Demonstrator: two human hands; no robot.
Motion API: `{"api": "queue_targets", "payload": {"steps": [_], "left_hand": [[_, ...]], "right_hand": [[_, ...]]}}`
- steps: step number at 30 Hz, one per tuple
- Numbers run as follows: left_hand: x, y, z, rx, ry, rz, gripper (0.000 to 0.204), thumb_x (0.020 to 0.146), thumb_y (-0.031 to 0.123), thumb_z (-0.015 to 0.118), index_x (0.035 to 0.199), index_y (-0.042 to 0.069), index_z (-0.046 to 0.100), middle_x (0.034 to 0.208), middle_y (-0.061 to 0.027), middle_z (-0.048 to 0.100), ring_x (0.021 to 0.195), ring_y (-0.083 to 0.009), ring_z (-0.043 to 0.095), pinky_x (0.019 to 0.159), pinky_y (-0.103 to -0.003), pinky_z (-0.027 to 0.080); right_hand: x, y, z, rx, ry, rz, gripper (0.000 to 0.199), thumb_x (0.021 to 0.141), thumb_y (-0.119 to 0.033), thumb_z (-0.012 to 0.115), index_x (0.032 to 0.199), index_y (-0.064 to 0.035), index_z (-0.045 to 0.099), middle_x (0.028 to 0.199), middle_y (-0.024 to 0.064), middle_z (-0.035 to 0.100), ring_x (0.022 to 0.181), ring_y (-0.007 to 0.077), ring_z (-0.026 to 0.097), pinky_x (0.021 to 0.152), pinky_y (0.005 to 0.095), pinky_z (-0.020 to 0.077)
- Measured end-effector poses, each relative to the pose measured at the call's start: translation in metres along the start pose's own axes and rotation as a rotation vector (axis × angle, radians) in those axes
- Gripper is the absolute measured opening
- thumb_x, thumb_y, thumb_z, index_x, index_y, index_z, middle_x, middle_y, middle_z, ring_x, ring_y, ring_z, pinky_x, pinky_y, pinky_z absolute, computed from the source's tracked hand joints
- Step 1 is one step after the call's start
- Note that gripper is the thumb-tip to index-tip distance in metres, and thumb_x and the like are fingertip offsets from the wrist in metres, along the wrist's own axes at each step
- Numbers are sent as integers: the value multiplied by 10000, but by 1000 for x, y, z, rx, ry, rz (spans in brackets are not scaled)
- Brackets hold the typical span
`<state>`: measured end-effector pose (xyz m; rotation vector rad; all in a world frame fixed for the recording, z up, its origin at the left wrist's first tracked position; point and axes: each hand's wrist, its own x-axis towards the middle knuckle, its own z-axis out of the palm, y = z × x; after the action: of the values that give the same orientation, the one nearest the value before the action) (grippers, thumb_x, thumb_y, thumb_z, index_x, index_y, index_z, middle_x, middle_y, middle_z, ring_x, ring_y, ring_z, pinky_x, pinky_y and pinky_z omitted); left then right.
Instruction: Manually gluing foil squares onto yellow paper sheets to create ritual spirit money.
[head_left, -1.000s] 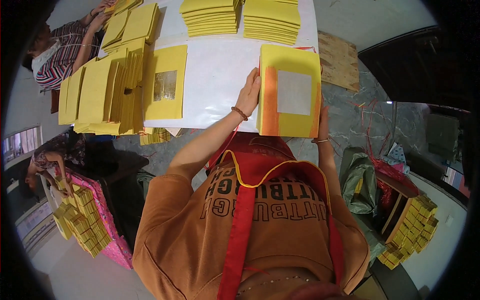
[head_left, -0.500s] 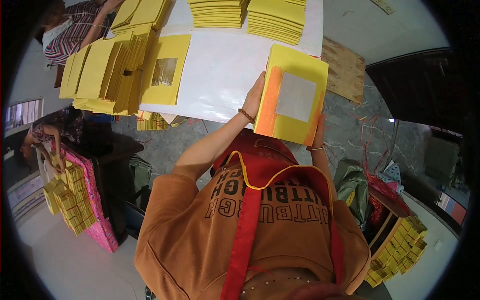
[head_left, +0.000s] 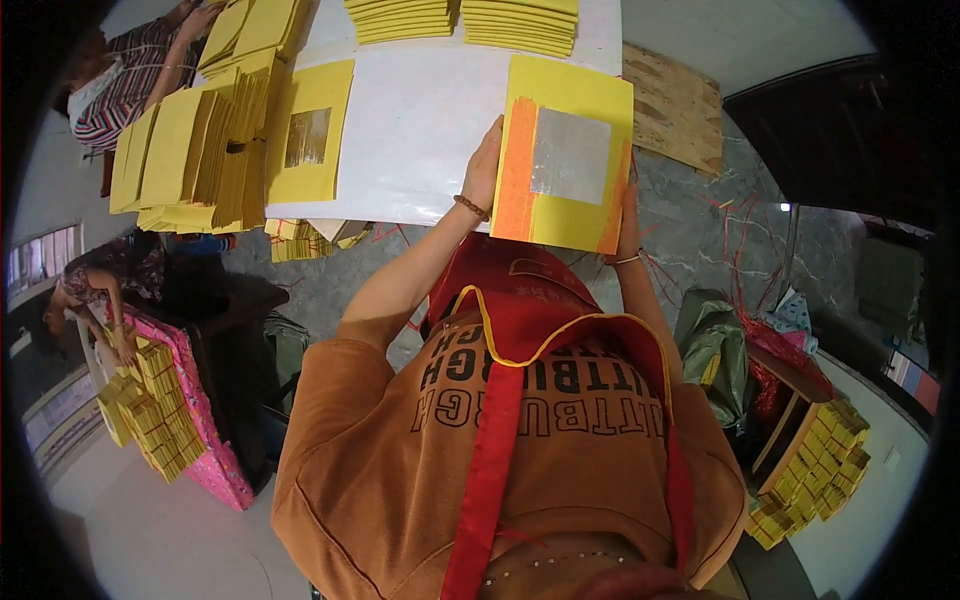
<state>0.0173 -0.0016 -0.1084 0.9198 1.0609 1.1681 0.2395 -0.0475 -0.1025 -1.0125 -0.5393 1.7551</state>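
Observation:
A yellow sheet or stack of joss paper [head_left: 568, 210] is in front of me near the table's right front edge. It bears a silver foil square and orange bands along its left and right sides. My left hand [head_left: 484, 168] grips its left edge, fingers partly hidden behind it. At the lower right edge, my right hand [head_left: 628, 228] holds it too, mostly out of sight beneath. Another yellow sheet with a foil square [head_left: 325, 175] lies flat on the left of the white tabletop [head_left: 410, 140], beside a tall folded pile of yellow paper [head_left: 180, 150].
More yellow stacks [head_left: 520, 25] stand at the table's far side. A person in a striped top [head_left: 150, 70] works at far left; another bends over yellow bundles [head_left: 160, 410] on a pink cloth. A plywood board [head_left: 675, 110] and red strings [head_left: 735, 240] lie at right.
Both hands and the joss paper have shifted a little left and farther away, and the paper sits more upright in view. The whole view has also shifted slightly.

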Motion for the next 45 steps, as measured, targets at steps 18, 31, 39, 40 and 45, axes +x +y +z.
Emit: {"api": "queue_targets", "payload": {"steps": [18,31,39,40,45], "left_hand": [[-12,23,10,309,10,198,543,972,385,239,1337,-7,330,1280,-134,451,1131,-181,466,956,-295,376],[-12,12,10,146,12,100,554,969,401,254,1338,-6,330,1284,-134,450,1136,-187,460,962,-294,365],[-10,32,-3,90,17,1,447,959,309,385,1252,-21,454,1192,-112,535,1053,-149,507,907,-254,397],[-8,30,-10,21,69,-20,345,936,215,446,1176,-19,527,1109,-105,587,972,-140,539,852,-243,422],[-39,69,-23,538,294,282,244,864,104,497,1064,11,600,962,-114,613,869,-199,568,769,-288,449]], "right_hand": [[0,-1,6,11,116,-15,678,906,-587,263,1351,-81,341,1288,63,467,1134,183,485,914,302,415],[-1,0,2,95,75,-32,549,938,-489,325,1324,-104,385,1244,39,491,1091,140,496,896,286,417],[-1,-17,14,-100,31,-128,610,934,-492,302,1385,-81,277,1369,71,383,1248,205,377,1024,327,304],[-3,-25,20,-156,1,-244,597,936,-471,315,1387,-81,273,1376,65,376,1270,214,347,1051,324,260],[-20,-72,20,-1213,-196,-680,379,854,-364,509,1179,-170,525,1306,10,469,1293,212,319,1051,474,155]]}}
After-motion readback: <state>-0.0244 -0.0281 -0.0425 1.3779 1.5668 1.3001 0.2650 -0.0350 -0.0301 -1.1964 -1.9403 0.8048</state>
